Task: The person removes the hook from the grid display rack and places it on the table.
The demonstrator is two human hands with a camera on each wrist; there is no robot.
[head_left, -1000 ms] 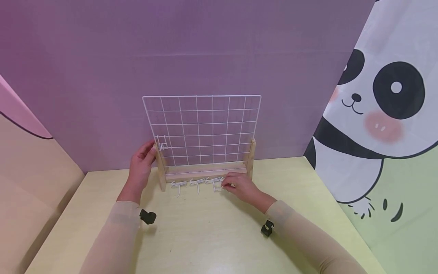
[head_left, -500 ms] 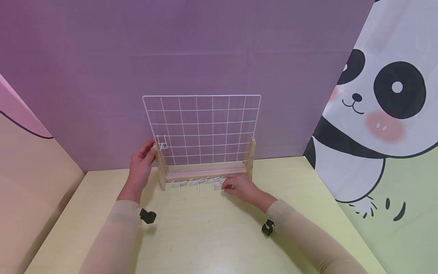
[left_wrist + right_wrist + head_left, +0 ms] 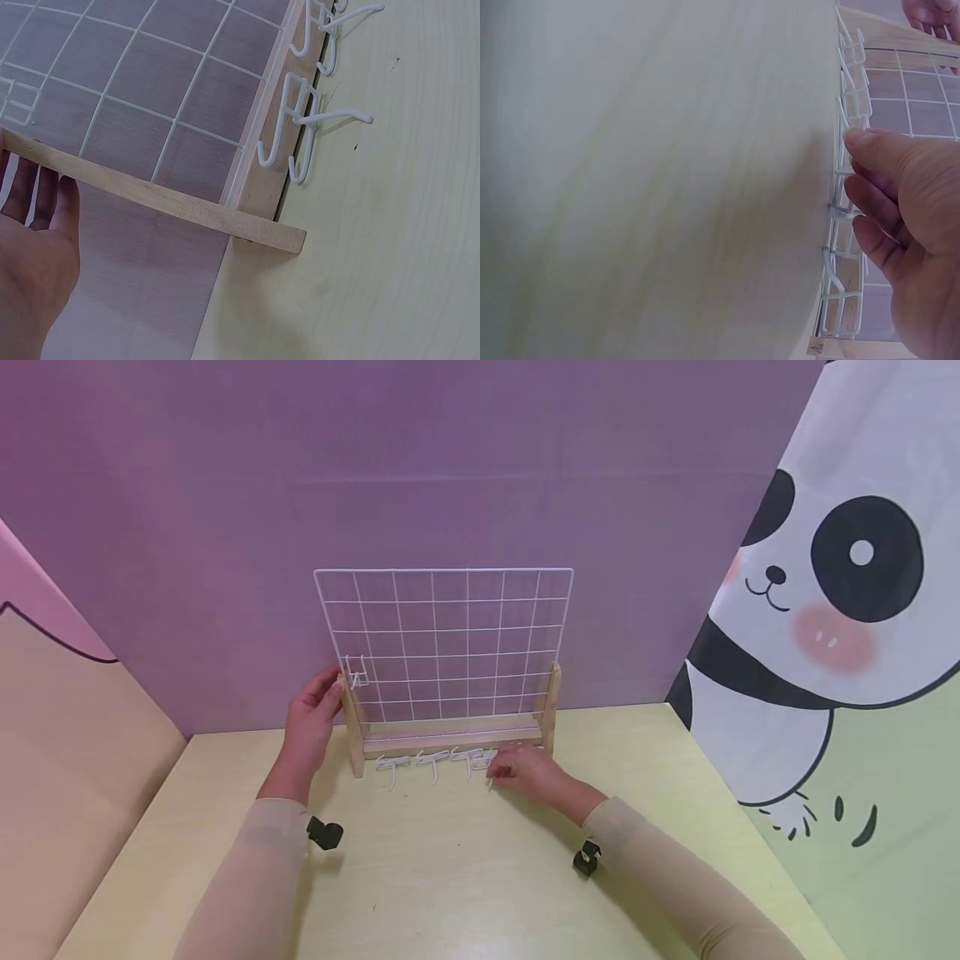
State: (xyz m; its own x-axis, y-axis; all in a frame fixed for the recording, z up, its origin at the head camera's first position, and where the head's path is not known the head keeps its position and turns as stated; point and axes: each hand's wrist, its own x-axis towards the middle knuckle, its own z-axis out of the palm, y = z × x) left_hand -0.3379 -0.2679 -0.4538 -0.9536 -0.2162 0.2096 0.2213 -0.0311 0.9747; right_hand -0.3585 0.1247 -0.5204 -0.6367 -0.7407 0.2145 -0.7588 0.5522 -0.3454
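My left hand [image 3: 310, 714] grips the left wooden post [image 3: 165, 196] of a stand, with its fingers behind the post in the left wrist view. The stand carries an upright white wire grid [image 3: 450, 630]. My right hand [image 3: 525, 770] is low at the stand's right front, fingers curled at a white wire hook [image 3: 843, 213] that they partly hide. That hook belongs to a row along the base, where other white hooks [image 3: 330, 118] lie side by side with their prongs pointing towards me. One more hook [image 3: 358, 678] hangs on the grid's lower left.
The stand's wooden base bar [image 3: 442, 743] runs just behind the row of hooks. A pale wooden table [image 3: 450, 877] extends in front. Behind the stand hangs a purple backdrop [image 3: 450, 510]. A panda-printed cloth [image 3: 847, 660] borders the right side.
At my right fingertips the hook has turned and lowered, so its prong now points towards me like those beside it. The left hand keeps its place on the post.
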